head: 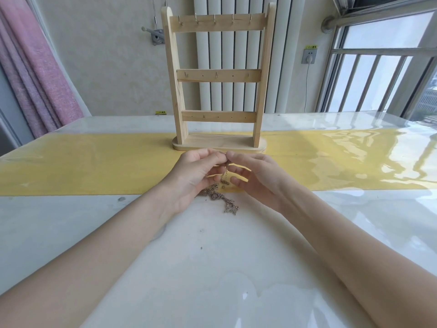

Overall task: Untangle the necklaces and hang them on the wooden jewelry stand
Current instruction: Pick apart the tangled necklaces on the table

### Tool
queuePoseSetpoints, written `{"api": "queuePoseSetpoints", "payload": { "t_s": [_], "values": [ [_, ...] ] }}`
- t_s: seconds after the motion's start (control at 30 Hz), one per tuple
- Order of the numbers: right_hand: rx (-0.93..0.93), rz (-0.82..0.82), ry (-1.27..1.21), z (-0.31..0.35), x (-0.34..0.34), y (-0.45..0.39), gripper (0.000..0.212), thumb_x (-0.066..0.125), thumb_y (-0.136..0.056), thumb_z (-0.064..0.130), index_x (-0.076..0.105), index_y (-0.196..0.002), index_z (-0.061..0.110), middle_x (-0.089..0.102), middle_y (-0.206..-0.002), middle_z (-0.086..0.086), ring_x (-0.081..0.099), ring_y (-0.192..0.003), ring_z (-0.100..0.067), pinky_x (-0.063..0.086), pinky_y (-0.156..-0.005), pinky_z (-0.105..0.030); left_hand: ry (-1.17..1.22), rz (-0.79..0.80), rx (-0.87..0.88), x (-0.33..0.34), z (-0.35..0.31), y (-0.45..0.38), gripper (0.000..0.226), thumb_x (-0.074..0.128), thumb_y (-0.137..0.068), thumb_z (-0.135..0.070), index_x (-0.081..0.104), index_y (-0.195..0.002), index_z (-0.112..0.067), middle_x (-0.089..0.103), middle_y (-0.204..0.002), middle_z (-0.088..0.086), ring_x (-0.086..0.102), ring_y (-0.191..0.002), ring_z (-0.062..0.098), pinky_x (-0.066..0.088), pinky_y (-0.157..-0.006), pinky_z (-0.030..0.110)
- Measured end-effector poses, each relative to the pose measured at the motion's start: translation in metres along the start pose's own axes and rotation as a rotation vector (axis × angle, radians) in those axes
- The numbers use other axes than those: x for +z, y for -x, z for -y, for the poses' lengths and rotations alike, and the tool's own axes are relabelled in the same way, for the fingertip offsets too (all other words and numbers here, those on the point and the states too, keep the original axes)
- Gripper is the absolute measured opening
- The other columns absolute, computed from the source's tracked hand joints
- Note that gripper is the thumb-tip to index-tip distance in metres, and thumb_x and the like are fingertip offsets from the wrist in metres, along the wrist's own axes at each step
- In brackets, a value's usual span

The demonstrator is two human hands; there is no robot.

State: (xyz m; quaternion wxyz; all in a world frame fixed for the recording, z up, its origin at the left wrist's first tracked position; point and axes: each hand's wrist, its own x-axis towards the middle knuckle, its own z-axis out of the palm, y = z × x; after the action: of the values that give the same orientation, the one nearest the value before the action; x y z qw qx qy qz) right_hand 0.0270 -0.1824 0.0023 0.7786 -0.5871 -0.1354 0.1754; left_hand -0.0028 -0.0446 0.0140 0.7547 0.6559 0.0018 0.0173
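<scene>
Necklaces [221,200] tangled in a clump, partly on the white tabletop [212,256] near the yellow strip, partly lifted; wooden stand [218,76] upright just beyond, hooks bare; left hand [196,176] and right hand [253,178] close together, fingertips pinching a chain strand above the clump

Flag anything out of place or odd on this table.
The necklaces lie knotted in one clump on the table, one end pinched up between both hands, left and right. The stand is upright, its hooks bare. Nothing spilled or broken.
</scene>
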Motion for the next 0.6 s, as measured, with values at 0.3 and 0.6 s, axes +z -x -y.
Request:
{"api": "queuePoseSetpoints", "payload": {
  "t_s": [0.3, 0.6],
  "values": [
    [-0.041, -0.157, -0.07, 0.0001, -0.0019, -0.0065, 0.028, 0.061, -0.087, 0.007, 0.066, -0.061, 0.017, 0.059, -0.077, 0.003, 0.048, -0.087, -0.016, 0.042, -0.067, -0.024, 0.131, 0.084, -0.005, 0.0029, 0.0, 0.002, 0.017, 0.058, -0.087, -0.003, 0.059, -0.075, -0.015, 0.058, -0.066, -0.004, 0.053, -0.06, 0.006, 0.044, -0.051, 0.015],
    [-0.026, -0.272, -0.073, -0.0017, 0.0001, -0.0062, 0.015, 0.061, -0.086, 0.009, 0.061, -0.073, 0.015, 0.055, -0.077, 0.004, 0.049, -0.08, -0.015, 0.04, -0.062, -0.023, 0.394, 0.08, -0.041, 0.0017, -0.0034, -0.0009, 0.008, 0.057, -0.087, -0.005, 0.058, -0.078, -0.008, 0.057, -0.072, 0.003, 0.056, -0.06, 0.008, 0.051, -0.057, 0.015]
  ]
}}
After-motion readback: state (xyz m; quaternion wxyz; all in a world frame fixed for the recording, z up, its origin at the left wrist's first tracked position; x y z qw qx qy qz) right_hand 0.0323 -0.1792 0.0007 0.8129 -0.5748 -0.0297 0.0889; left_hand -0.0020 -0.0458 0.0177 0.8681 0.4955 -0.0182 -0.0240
